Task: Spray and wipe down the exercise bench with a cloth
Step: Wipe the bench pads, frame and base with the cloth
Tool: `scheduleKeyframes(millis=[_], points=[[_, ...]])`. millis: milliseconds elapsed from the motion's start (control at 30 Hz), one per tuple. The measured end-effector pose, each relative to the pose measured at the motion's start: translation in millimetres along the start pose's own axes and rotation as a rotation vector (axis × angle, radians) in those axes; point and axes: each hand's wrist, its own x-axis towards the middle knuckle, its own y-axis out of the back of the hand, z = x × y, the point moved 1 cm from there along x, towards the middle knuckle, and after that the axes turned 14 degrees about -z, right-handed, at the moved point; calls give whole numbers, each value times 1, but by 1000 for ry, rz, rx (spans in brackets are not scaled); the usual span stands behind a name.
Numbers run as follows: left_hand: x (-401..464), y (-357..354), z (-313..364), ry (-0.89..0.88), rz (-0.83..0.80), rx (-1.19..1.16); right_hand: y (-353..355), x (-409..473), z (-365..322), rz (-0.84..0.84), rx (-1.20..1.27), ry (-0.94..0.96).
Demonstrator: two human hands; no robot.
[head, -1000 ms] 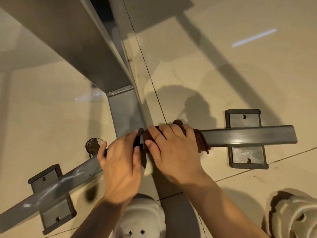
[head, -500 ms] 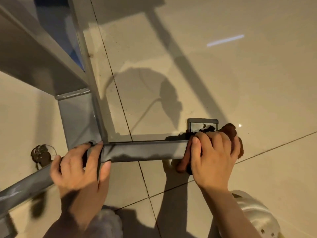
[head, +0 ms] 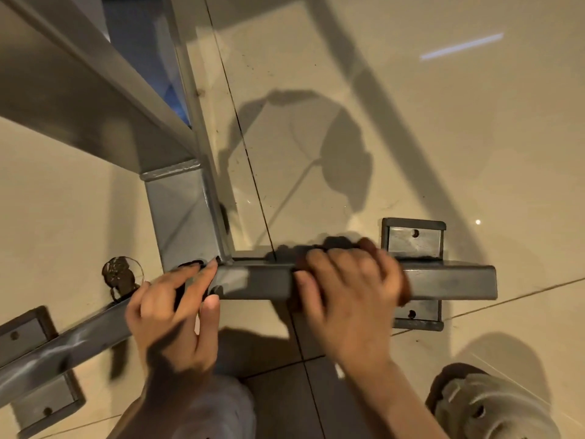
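Note:
The bench's grey steel crossbar (head: 449,280) lies across the floor and meets the angled upright post (head: 180,217) at its middle. My right hand (head: 345,296) wraps over the bar just right of the joint and presses a brown cloth (head: 404,291) around it. The hand is blurred, and the cloth shows only at its edges. My left hand (head: 171,312) holds the bar at the joint, fingers over the top and thumb on the near face. No spray bottle is in view.
Bolted foot plates sit under the bar at the right (head: 413,239) and at the lower left (head: 31,331). A dark round patch (head: 122,274) marks the tiled floor left of the post. My pale shoe (head: 493,410) stands at the lower right.
My right hand slid the cloth out to the bar's right end over the foot plate, then back left toward the joint. My left hand stayed at the joint.

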Motion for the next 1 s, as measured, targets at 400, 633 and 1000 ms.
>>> scheduleKeyframes(millis=[400, 633, 1000], points=[[-7, 1, -2, -80, -55, 25, 13, -2, 47, 78, -97, -346], [-28, 23, -35, 21, -62, -66, -37, 3, -97, -34, -26, 237], [-47, 37, -54, 193, -95, -16, -32, 4, -63, -66, -152, 628]])
